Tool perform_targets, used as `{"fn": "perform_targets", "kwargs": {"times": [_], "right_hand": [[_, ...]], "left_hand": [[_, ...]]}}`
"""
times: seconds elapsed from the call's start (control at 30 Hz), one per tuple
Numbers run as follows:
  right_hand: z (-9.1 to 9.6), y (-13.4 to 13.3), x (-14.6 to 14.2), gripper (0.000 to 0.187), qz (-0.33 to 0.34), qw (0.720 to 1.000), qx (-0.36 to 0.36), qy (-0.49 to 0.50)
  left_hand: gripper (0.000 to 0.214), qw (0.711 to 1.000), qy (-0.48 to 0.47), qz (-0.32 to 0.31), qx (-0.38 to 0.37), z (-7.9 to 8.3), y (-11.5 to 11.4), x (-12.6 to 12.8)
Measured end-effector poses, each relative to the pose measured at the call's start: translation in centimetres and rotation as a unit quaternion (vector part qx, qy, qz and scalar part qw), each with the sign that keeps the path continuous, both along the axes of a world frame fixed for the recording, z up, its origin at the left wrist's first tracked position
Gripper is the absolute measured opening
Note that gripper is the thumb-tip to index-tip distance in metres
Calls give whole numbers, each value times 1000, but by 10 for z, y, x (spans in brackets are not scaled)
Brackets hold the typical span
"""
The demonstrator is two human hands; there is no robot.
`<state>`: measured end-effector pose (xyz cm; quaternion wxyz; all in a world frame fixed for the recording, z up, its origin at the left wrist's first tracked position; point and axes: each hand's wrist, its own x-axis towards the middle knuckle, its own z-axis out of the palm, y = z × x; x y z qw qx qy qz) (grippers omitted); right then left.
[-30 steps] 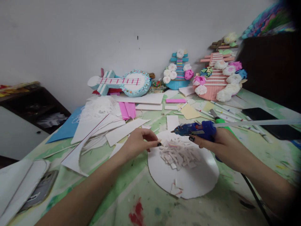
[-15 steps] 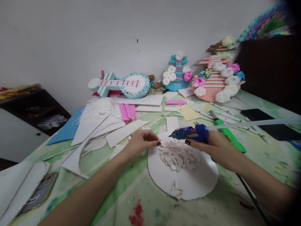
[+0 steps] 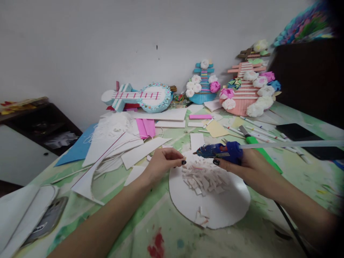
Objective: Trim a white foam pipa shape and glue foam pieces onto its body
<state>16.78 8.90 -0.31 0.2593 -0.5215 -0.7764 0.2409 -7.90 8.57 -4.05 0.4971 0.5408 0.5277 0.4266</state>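
My right hand [image 3: 242,166] is wrapped round a blue glue gun [image 3: 219,151] whose nozzle points left; a long clear glue stick [image 3: 290,144] sticks out of its back. My left hand [image 3: 161,163] is pinched shut at the left edge of a white round board [image 3: 215,208], on something too small to make out. A heap of small white paper strips [image 3: 204,175] lies on the board between both hands. The gun's black cord [image 3: 290,225] trails to the lower right.
White foam sheets [image 3: 129,143], pink strips [image 3: 145,127] and a blue sheet [image 3: 77,147] lie at the left. Paper guitars with flowers [image 3: 242,93] stand at the wall. Markers [image 3: 258,130], a green-handled knife [image 3: 258,147] and a black phone [image 3: 303,134] lie right; another phone [image 3: 45,218] lies lower left.
The glue gun and my right hand shifted slightly left and back; my left hand stays pinched at the board's edge with little movement.
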Motion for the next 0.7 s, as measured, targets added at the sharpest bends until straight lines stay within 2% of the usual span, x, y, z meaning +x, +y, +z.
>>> {"fn": "perform_targets", "kwargs": {"times": [0.47,0.7], "right_hand": [[-7,16,2,41,-3,996,-45,-73],[1,11,3,43,0,995,-65,-70]], "left_hand": [[14,998,47,0,31,-7,7,-2],[19,992,113,-60,10,2,23,0]]}}
